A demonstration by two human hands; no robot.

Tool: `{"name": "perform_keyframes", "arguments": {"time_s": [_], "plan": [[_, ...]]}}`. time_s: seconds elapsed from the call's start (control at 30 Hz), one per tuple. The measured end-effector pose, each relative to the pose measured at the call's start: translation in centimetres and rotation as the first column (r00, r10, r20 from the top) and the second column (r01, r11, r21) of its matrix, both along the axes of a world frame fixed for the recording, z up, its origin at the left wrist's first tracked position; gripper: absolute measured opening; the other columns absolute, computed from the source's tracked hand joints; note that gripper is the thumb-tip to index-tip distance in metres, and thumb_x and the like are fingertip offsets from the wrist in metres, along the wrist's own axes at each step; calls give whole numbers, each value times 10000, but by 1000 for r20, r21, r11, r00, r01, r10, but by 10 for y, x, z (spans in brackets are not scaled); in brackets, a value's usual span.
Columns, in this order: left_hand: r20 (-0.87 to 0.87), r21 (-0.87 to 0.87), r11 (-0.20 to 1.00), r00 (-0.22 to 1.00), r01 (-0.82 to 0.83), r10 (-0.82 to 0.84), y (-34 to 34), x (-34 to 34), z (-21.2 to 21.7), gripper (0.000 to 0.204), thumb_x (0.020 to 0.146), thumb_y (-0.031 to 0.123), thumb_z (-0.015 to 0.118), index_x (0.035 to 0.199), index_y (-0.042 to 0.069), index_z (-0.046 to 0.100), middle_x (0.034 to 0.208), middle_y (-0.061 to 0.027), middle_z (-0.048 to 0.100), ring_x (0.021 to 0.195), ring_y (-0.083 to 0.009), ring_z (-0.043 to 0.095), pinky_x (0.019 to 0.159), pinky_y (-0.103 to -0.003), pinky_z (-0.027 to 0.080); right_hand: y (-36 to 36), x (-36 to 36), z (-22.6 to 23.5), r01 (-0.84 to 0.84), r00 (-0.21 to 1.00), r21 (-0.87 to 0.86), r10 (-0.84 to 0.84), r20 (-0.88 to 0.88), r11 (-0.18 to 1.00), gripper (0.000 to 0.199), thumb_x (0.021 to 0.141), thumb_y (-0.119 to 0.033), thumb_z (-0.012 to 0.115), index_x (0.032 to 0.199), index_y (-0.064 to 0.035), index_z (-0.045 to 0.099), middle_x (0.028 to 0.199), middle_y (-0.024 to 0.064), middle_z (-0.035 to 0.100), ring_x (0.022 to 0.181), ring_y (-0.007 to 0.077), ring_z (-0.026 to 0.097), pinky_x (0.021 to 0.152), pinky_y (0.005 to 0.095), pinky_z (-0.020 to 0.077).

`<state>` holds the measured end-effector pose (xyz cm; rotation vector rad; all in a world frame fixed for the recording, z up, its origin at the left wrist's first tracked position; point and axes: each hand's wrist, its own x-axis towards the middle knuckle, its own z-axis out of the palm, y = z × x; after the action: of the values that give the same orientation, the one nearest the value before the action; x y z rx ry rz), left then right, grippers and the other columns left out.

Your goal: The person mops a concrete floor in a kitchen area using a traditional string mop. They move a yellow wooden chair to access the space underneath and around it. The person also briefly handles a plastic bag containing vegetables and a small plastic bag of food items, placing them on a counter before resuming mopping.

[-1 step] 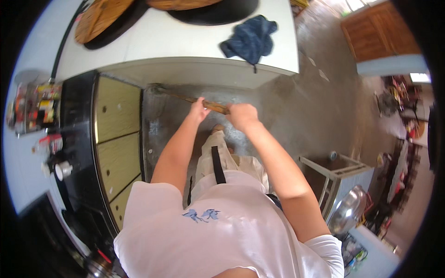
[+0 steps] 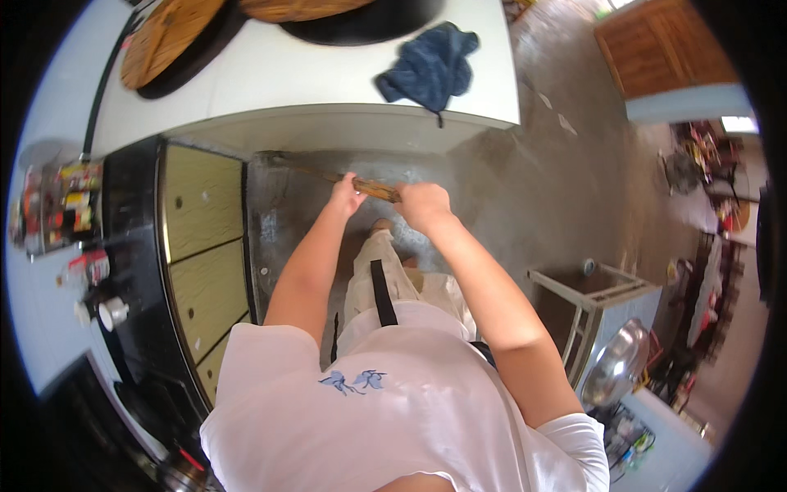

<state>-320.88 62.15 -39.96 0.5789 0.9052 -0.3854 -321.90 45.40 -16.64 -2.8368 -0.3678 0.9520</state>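
A long brown wooden stick (image 2: 377,190) slants across in front of me, over the floor. My left hand (image 2: 348,197) is closed around its middle. At the near end my right hand (image 2: 423,205) is wrapped round it in a fist. The thin far part of the stick runs left to the floor corner between the cabinet and the counter base. A dark patch shows at that end, too blurred to tell whether it is a broom head.
A white counter (image 2: 270,78) ahead bears round wooden lids (image 2: 176,41) and a dark blue cloth (image 2: 434,70) near its edge. Yellow-fronted cabinets (image 2: 205,201) stand left. On the right are a metal-framed stand (image 2: 590,287) and a shiny metal basin lid (image 2: 619,361).
The whole view has shifted slightly, with the counter and cloth a little further left. Both hands keep their hold on the stick; the stick's far end looks slightly lower and fainter.
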Motion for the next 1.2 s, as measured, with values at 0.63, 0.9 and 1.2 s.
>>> {"name": "perform_keyframes", "arguments": {"time_s": [0.63, 0.9, 1.2], "plan": [[-163, -21, 954, 940, 301, -300, -407, -23, -11, 326, 934, 260, 338, 1115, 5, 431, 1143, -141, 485, 1074, -284, 473, 914, -471, 421, -447, -10, -62, 352, 887, 253, -236, -396, 901, 412, 765, -345, 601, 1123, -143, 581, 1043, 108, 613, 969, 286, 569, 821, 361, 448], [-126, -375, 923, 981, 90, -146, -609, -57, 31, 175, 897, 124, 460, 968, -33, 428, 998, -141, 502, 953, -315, 552, 908, -475, 445, -625, -60, 21, 647, 721, 194, -508, -472, 738, 474, 721, -158, 685, 1164, -51, 558, 791, 29, 599, 604, 90, 487, 506, 228, 413], [-77, -194, 977, 991, 90, -107, -586, -89, 22, 62, 801, 67, 561, 827, 41, 511, 826, -75, 571, 817, -189, 587, 803, -340, 509, -587, -78, 71, 549, 713, -14, -477, -514, 836, 570, 624, 18, 629, 1182, -62, 545, 530, -19, 438, 423, 67, 390, 376, 242, 310]]}}
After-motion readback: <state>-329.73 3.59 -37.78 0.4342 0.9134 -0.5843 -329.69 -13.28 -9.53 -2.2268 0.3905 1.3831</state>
